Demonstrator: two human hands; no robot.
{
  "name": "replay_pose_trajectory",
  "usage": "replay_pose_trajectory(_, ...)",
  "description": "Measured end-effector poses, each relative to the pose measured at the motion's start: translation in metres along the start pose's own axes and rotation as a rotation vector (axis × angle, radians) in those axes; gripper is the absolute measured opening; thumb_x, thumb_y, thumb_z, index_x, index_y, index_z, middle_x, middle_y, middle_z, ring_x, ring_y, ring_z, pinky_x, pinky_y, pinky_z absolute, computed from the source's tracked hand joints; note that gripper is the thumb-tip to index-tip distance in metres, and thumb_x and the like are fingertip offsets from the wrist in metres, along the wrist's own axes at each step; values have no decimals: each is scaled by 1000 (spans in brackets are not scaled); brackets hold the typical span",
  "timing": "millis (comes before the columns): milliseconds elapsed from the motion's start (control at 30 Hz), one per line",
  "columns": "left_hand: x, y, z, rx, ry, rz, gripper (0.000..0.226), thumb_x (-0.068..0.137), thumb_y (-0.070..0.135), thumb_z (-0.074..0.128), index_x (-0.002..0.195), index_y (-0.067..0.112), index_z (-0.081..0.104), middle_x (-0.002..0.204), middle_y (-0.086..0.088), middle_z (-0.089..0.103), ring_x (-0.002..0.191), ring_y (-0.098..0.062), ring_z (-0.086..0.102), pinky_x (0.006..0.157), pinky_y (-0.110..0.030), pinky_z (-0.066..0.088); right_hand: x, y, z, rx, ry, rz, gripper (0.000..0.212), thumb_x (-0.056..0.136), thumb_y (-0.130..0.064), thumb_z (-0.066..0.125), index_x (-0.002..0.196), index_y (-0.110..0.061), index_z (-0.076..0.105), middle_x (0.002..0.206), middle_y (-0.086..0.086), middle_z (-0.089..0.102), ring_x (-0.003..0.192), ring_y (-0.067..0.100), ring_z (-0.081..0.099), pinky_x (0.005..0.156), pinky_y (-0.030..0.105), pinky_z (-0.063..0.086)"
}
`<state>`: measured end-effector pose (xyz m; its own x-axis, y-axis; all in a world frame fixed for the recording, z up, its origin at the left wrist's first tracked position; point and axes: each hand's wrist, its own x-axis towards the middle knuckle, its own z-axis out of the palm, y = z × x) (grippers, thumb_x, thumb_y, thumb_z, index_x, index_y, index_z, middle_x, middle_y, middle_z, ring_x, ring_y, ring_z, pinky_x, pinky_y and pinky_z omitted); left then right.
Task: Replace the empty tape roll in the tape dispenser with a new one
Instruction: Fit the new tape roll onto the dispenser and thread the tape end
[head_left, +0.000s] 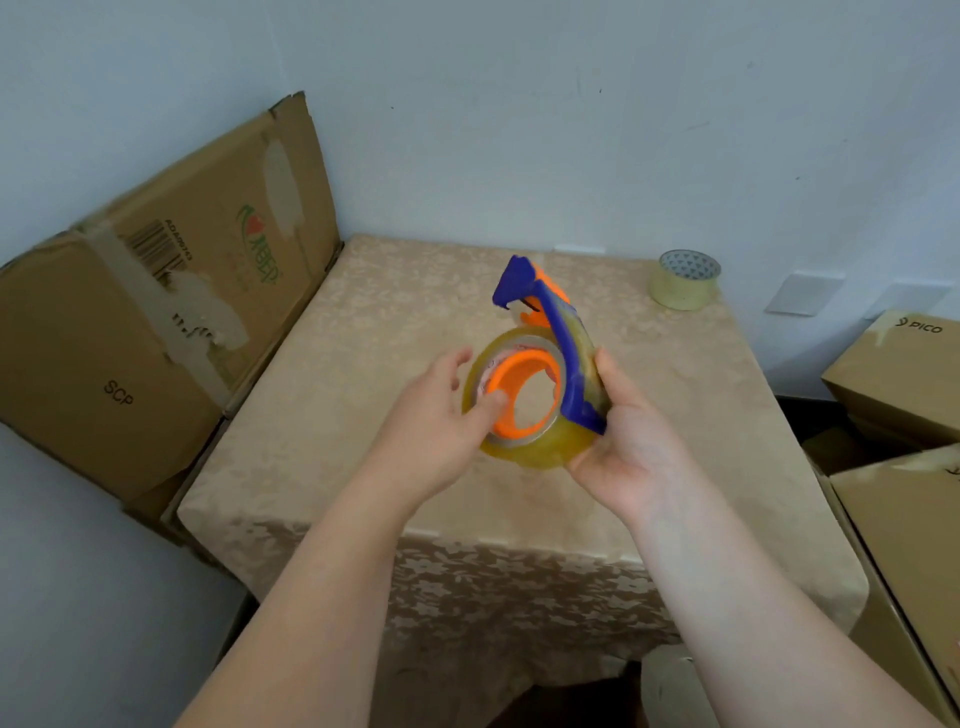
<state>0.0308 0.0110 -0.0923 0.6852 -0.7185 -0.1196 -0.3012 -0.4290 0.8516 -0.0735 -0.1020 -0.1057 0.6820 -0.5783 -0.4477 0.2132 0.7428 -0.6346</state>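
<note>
Pale blue walls close in a corner where a flattened carton (171, 291) leans at the left, beside a desk (363, 338) under a beige patterned cloth. Above the middle of it, the left hand (431, 421) has its fingers (491, 401) loosely spread on the face of a full roll (535, 447), thumb pressed near the orange hub (524, 395). That roll sits on the blue dispenser (566, 343), held up off the desk. I'd judge the roll fairly heavy, stiff and slick-sided, best pushed by its flat face. The right hand (631, 447) is closed around the dispenser's back and the roll's rim; the toothed end points away and wants avoiding. Far right, a second roll (684, 280) stands at the back edge, boxes (904, 374) beyond.
</note>
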Motion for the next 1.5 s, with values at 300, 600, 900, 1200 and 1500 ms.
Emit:
replay_pose_trajectory(300, 5, -1, 1, -733, -290, -270, 32, 91, 28, 55, 119, 13, 58, 106, -14, 66, 83, -27, 68, 57, -26, 58, 1, -5, 0, 94, -77, 12, 51, 98, -39, 38, 80, -7, 74, 75, 7, 75, 68, 18, 73, 79, 40, 54)
replay_pose_trajectory(600, 23, -11, 19, -626, -142, -238, 31, 92, 27, 55, 121, 17, 56, 103, -2, 68, 86, -20, 69, 62, -26, 59, 10, -6, -10, -745, 104, -241, 45, 73, -45, 72, 111, -23, 60, 104, 1, 70, 89, 18, 70, 72, 36, 59)
replay_pose_trajectory(900, 80, -5, 44, -575, -123, -315, 51, 89, 25, 60, 134, 10, 40, 123, -14, 61, 95, -27, 68, 62, -36, 60, 48, -6, -31, -604, 209, -318, 59, 66, -28, 73, 123, -22, 59, 116, 3, 68, 103, 18, 66, 95, 44, 51)
replay_pose_trajectory(1200, 108, -10, 63, -573, -130, -460, 53, 89, 23, 59, 136, 14, 37, 133, -16, 51, 109, -36, 60, 62, -40, 57, 67, -5, -47, -554, 140, -282, 30, 88, -12, 56, 115, -22, 65, 115, 0, 70, 106, 14, 65, 91, 31, 51)
replay_pose_trajectory(1500, 113, -10, 67, -340, -59, -443, 37, 93, 27, 48, 129, 18, 50, 130, -11, 55, 110, -31, 60, 78, -38, 56, 68, -5, -51, -567, 142, -231, 23, 91, -11, 51, 92, -30, 64, 98, -11, 67, 90, 4, 62, 80, 22, 49)
